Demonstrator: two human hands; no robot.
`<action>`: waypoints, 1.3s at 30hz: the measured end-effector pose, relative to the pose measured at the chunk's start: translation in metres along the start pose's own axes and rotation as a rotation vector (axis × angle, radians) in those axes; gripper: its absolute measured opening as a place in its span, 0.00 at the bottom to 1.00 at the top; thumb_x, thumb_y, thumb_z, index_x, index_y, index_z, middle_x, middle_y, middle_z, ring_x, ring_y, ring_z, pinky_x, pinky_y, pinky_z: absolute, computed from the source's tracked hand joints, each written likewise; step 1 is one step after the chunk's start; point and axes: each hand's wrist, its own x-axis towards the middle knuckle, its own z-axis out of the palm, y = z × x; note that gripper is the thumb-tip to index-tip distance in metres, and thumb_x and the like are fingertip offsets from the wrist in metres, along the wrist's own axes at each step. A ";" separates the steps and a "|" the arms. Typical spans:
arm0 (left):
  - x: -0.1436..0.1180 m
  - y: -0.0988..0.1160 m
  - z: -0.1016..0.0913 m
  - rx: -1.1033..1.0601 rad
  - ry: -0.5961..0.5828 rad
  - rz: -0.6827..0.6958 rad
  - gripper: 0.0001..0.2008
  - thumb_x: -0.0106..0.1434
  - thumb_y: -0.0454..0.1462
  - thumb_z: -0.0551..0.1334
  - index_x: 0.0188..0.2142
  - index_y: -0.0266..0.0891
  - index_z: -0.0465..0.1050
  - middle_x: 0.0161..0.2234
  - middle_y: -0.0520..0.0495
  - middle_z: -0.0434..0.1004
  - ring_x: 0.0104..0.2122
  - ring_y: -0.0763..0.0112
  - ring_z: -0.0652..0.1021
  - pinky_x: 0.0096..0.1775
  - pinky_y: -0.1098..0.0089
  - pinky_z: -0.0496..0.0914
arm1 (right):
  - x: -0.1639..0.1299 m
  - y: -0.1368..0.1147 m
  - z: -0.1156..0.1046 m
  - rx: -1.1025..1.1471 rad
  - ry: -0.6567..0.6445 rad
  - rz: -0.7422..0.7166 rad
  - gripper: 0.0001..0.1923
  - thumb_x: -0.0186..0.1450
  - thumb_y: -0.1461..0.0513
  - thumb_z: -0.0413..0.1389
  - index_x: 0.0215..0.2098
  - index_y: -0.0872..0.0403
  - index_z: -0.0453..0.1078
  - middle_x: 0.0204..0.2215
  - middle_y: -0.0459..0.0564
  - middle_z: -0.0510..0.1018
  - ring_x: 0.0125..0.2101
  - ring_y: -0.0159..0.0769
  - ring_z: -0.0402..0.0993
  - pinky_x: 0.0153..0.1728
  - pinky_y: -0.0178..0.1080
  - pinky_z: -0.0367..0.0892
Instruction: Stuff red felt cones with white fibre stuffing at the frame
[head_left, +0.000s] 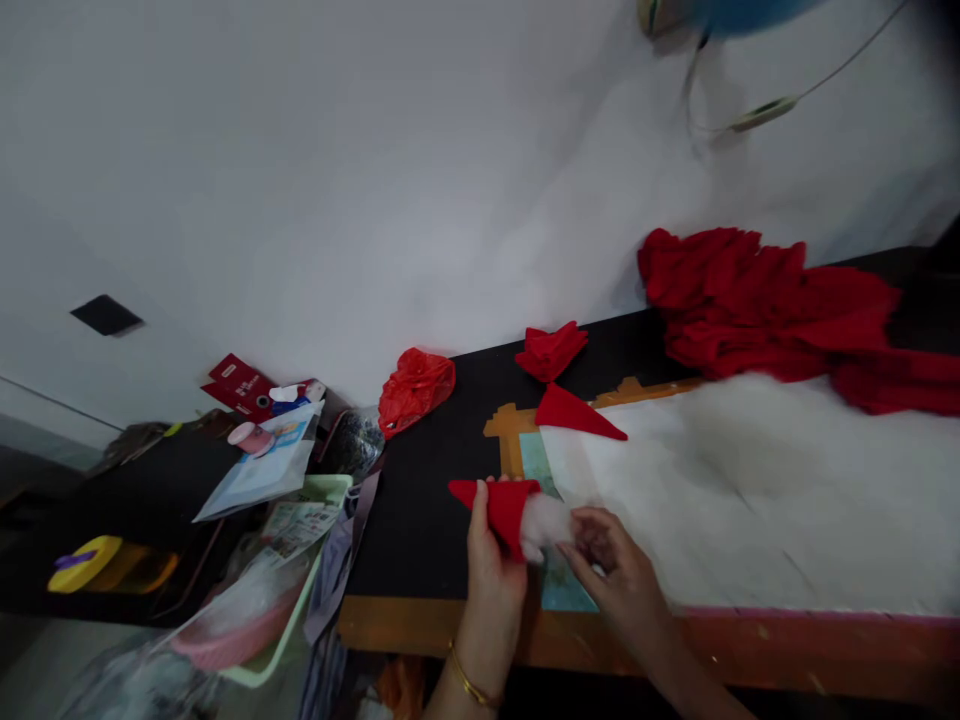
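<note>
My left hand (pixel 495 560) is wrapped round a red felt cone (pixel 507 508), its point to the left and its open end to the right. A tuft of white stuffing (pixel 546 522) bulges from that open end. Against the tuft, my right hand (pixel 615 560) has its fingers curled and pinched on the stuffing. Another red felt cone (pixel 574 414) lies flat beyond my hands, partly on the white sheet. A large heap of white stuffing (pixel 757 440) spreads to the right.
Behind the sheet lies a big pile of red cloth (pixel 765 300). Folded red pieces (pixel 552 350) and a red plastic bag (pixel 416 388) rest near the wall. Left of the black table (pixel 420 520) stands a pale green basket (pixel 279 640). A yellow-lidded container (pixel 112 565) sits farther left.
</note>
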 end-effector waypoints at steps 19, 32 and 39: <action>-0.026 -0.016 -0.008 0.426 -0.191 0.116 0.41 0.48 0.40 0.73 0.60 0.40 0.60 0.43 0.43 0.79 0.40 0.61 0.80 0.44 0.64 0.73 | 0.001 -0.014 0.002 -0.400 -0.613 -0.443 0.39 0.63 0.67 0.50 0.70 0.54 0.42 0.65 0.59 0.59 0.63 0.51 0.57 0.61 0.55 0.59; -0.027 -0.021 -0.018 0.488 -0.222 0.010 0.36 0.50 0.39 0.73 0.58 0.37 0.65 0.46 0.40 0.79 0.44 0.60 0.79 0.47 0.64 0.71 | 0.006 -0.016 -0.001 -0.351 -0.719 -0.420 0.30 0.63 0.68 0.50 0.64 0.60 0.56 0.60 0.63 0.66 0.61 0.48 0.61 0.61 0.52 0.61; -0.019 -0.017 -0.018 0.335 -0.153 -0.062 0.31 0.48 0.35 0.74 0.52 0.35 0.71 0.39 0.43 0.81 0.37 0.64 0.80 0.44 0.67 0.71 | 0.012 -0.017 -0.001 -0.385 -0.702 -0.522 0.31 0.61 0.71 0.51 0.63 0.58 0.59 0.56 0.59 0.72 0.57 0.44 0.67 0.58 0.49 0.66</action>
